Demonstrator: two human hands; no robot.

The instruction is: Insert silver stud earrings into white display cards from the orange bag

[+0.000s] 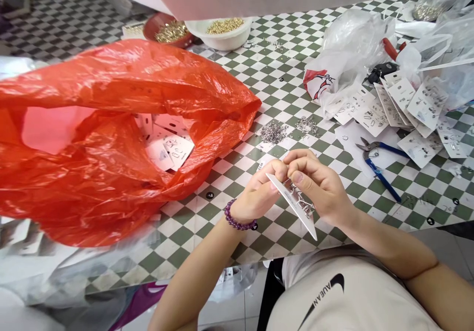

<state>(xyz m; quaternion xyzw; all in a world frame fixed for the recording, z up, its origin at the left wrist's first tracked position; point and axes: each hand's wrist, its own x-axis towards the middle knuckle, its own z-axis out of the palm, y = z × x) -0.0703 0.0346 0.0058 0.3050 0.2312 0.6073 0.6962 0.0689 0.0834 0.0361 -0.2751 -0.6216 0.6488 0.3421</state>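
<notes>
My left hand (259, 192), with a purple bead bracelet (237, 220) on its wrist, and my right hand (314, 183) both pinch a white earring card (296, 205) held edge-on above the table's front edge. Small silver pieces sit on the card. My fingertips meet at its upper end. Loose silver parts (273, 132) lie in small heaps on the green-and-white checked table (259, 79) just beyond my hands.
A big orange plastic bag (111, 138) holding white cards (172, 150) lies open at the left. Blue-handled pliers (377, 160) and filled cards (407, 108) lie at the right, beside clear plastic bags (351, 44). Bowls of gold beads (222, 29) stand at the back.
</notes>
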